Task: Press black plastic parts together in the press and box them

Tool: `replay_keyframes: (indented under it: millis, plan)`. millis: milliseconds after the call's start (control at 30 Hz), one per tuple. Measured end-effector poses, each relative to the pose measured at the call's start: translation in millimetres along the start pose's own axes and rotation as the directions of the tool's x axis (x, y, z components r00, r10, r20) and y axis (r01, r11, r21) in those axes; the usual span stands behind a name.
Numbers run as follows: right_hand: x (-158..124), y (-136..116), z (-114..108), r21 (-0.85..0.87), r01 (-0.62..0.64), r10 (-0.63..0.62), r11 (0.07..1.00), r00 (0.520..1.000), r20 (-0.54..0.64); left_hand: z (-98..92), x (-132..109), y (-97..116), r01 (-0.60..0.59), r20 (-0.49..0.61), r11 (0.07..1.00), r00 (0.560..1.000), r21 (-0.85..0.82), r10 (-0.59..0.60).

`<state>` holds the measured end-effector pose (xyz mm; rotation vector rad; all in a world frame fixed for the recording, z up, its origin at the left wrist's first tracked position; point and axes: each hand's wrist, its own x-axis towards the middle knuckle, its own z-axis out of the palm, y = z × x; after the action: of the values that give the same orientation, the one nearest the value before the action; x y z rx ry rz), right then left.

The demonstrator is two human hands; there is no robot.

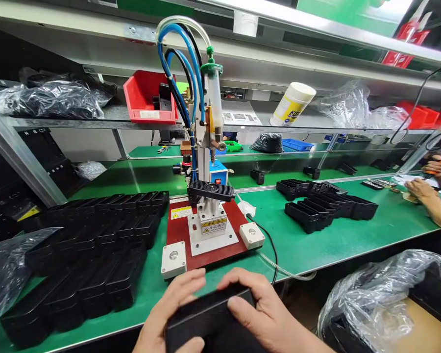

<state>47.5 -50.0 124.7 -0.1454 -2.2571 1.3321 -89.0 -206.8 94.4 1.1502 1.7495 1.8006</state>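
Note:
A black plastic housing [209, 321] is between my two hands at the bottom of the view, tilted. My right hand [257, 304] grips its right end, thumb on the near face and fingers over the far edge. At the left end, my left hand [171, 314] holds it with the thumb in front and the fingers stretched along the back. Just beyond stands a bench dispensing machine [208, 220] with a syringe [214, 98] and blue hoses. A black slotted part [212, 190] sits on its fixture under the nozzle. Two white button boxes [174, 260] flank the red base.
Rows of black housings [110, 235] cover the left bench; another group [327, 203] lies right of the machine. A plastic-lined carton [419, 318] stands lower right. The shelf holds a red bin [150, 98] and a white canister [293, 104]. A co-worker's hands [424, 189] work at far right.

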Motion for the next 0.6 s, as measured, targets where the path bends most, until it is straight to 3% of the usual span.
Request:
replay_keyframes:
  millis: [100,167,233,367,500,600]
  plan:
    - [14,5,0,-0.144,0.283,-0.298,0.948,0.950,-0.097,-8.3,30,-5,0.068,-0.062,0.994,0.996,0.082,-0.063]
    - [25,10,-1,-0.239,0.387,-0.420,0.890,0.901,-0.105,-10.6,52,-8,0.097,-0.145,0.991,0.986,0.092,-0.083]
    - [36,16,-3,-0.327,0.431,-0.487,0.841,0.866,-0.111,-9.1,74,-7,0.075,-0.214,0.996,0.975,0.053,-0.062]
    - [57,23,-13,-0.410,0.479,-0.570,0.776,0.811,-0.132,-3.4,115,6,-0.053,-0.225,0.997,0.972,0.063,0.066]
    - [92,25,-33,-0.412,0.485,-0.596,0.771,0.778,-0.199,-2.5,161,28,-0.215,-0.235,0.959,0.938,0.186,0.256]
    - [126,24,-50,-0.449,0.454,-0.593,0.770,0.769,-0.239,-2.5,201,39,-0.252,-0.252,0.949,0.922,0.190,0.295]
